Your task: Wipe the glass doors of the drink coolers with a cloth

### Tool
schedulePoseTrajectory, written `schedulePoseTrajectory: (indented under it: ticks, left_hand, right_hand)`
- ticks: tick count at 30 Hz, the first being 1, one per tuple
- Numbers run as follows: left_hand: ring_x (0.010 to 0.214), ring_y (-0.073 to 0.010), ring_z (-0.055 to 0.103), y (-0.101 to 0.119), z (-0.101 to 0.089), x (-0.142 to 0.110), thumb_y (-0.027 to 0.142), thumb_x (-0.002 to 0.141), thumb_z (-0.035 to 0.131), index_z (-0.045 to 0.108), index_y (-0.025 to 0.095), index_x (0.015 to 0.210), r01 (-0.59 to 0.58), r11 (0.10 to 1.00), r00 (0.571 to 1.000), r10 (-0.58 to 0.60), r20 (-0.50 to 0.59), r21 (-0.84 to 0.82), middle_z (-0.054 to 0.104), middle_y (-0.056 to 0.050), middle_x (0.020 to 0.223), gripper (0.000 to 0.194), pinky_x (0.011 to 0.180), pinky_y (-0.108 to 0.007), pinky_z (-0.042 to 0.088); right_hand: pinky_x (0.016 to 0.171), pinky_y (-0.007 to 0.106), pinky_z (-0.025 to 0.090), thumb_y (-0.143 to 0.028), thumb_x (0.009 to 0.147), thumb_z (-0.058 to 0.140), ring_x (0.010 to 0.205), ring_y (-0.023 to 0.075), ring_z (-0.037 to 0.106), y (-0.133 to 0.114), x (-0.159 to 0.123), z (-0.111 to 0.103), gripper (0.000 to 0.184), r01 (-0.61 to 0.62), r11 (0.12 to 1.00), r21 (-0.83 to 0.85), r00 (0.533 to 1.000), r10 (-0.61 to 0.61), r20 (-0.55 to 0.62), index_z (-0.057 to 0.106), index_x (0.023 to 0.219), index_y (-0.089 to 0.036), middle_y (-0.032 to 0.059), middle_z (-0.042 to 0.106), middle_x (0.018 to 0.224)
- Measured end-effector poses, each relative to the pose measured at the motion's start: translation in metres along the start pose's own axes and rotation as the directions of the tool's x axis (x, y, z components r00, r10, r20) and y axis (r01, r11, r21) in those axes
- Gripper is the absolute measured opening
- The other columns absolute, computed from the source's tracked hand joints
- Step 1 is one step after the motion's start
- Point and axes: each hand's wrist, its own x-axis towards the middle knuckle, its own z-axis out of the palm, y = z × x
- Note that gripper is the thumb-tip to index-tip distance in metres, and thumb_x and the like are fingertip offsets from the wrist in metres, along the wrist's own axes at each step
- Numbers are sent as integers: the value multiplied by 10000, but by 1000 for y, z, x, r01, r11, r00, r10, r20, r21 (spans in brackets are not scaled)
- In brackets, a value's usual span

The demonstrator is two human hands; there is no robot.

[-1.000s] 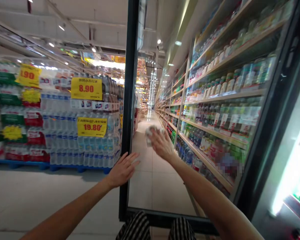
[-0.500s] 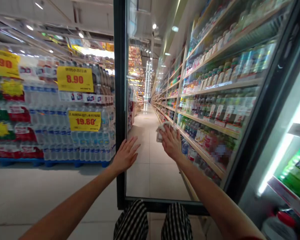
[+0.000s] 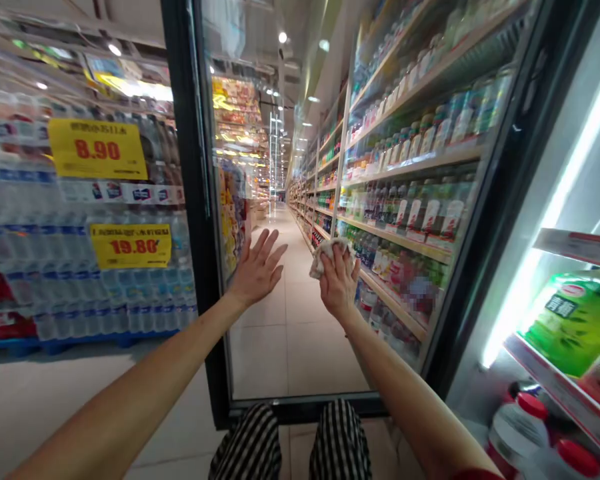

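A glass cooler door (image 3: 325,360) with a dark frame stands swung out in front of me. My right hand (image 3: 339,283) presses a crumpled whitish cloth (image 3: 319,262) against the glass, fingers spread over it. To its left, my left hand (image 3: 258,270) is open with the fingers fanned out, in front of the pane near the frame's left side. It holds nothing; whether its palm touches the glass I cannot tell.
Shelves of bottles (image 3: 405,233) show in the pane. Right of the door, the lit cooler holds a green package (image 3: 573,320) and red-capped bottles (image 3: 517,427). Bottled water packs (image 3: 80,287) with yellow price signs (image 3: 97,150) are stacked at left. My knees (image 3: 340,443) are near the door's bottom.
My left hand has moved off the door frame's left edge, inward and up over the glass. The view has shifted right, showing more of the cooler. My right hand stays on the cloth.
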Motion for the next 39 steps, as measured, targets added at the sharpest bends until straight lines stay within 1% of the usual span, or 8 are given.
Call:
schedulePoseTrajectory:
  ticks: [8, 15, 20, 25, 27, 30, 35, 39]
  left_hand:
    - [1380, -236, 94, 7, 13, 19, 330, 832, 479, 270, 226, 1384, 38, 999, 999, -39, 32, 19, 256, -81, 1456, 600, 1116, -485, 83]
    - [1375, -246, 126, 2, 16, 16, 354, 835, 477, 216, 256, 1402, 34, 999, 999, -35, 25, 31, 241, -72, 1461, 631, 1109, -485, 91]
    - [1377, -245, 110, 3, 17, 16, 330, 824, 496, 214, 252, 1402, 31, 999, 1000, -31, -2, -6, 245, -81, 1458, 648, 1111, -493, 88]
    - [1374, -236, 129, 4, 17, 17, 327, 820, 504, 215, 249, 1402, 30, 1000, 999, -30, -24, 1, 272, -87, 1448, 655, 1115, -480, 92]
    - [1374, -238, 131, 4, 16, 17, 331, 820, 506, 222, 255, 1400, 38, 999, 999, -38, -16, -5, 274, -84, 1448, 650, 1115, -481, 90]
    - [1374, -243, 131, 5, 14, 17, 323, 812, 518, 218, 265, 1400, 36, 999, 999, -36, -2, -25, 261, -78, 1453, 663, 1115, -488, 88]
    - [1372, -248, 137, 4, 14, 17, 316, 807, 529, 206, 262, 1403, 29, 999, 999, -29, -18, -21, 258, -84, 1453, 680, 1114, -497, 98]
    - [1371, -240, 143, 3, 15, 17, 313, 811, 523, 198, 271, 1404, 28, 999, 999, -29, -27, -29, 259, -75, 1453, 677, 1114, -492, 104]
  right_hand:
    - [1130, 420, 26, -208, 818, 455, 1216, 169, 415, 4, -56, -11, 473, 381, 912, 151, 879, -409, 246, 445, 1280, -308, -2, 498, 1329]
    - [1065, 567, 152, -279, 843, 366, 1330, 272, 274, 105, -4, -23, 462, -194, 979, -60, 981, 194, -13, 437, 1298, -241, 102, 385, 1402]
    - [977, 650, 229, -281, 855, 286, 1338, 345, 225, 150, -16, -33, 536, -719, 695, 6, 654, 679, -333, 333, 1360, -109, 228, 302, 1415]
    - [1074, 531, 191, -265, 831, 412, 1352, 258, 223, 65, -16, -13, 475, 37, 999, 0, 999, -37, 12, 426, 1306, -265, 80, 362, 1419]
    - [1092, 504, 170, -260, 820, 441, 1321, 232, 292, 59, -13, -13, 461, 203, 979, 24, 974, -205, 97, 449, 1278, -318, 37, 401, 1399]
    - [1061, 567, 176, -264, 832, 397, 1314, 275, 299, 104, 0, -25, 467, -157, 986, -51, 985, 152, -85, 439, 1296, -247, 100, 382, 1404]
    - [982, 663, 205, -302, 858, 279, 1348, 349, 187, 144, 41, -35, 533, -659, 744, 108, 660, 641, -392, 335, 1364, -145, 193, 281, 1435]
    - [1066, 558, 176, -290, 835, 396, 1357, 272, 205, 87, 43, -26, 516, -37, 999, -13, 996, 36, -86, 361, 1350, -268, 80, 337, 1432]
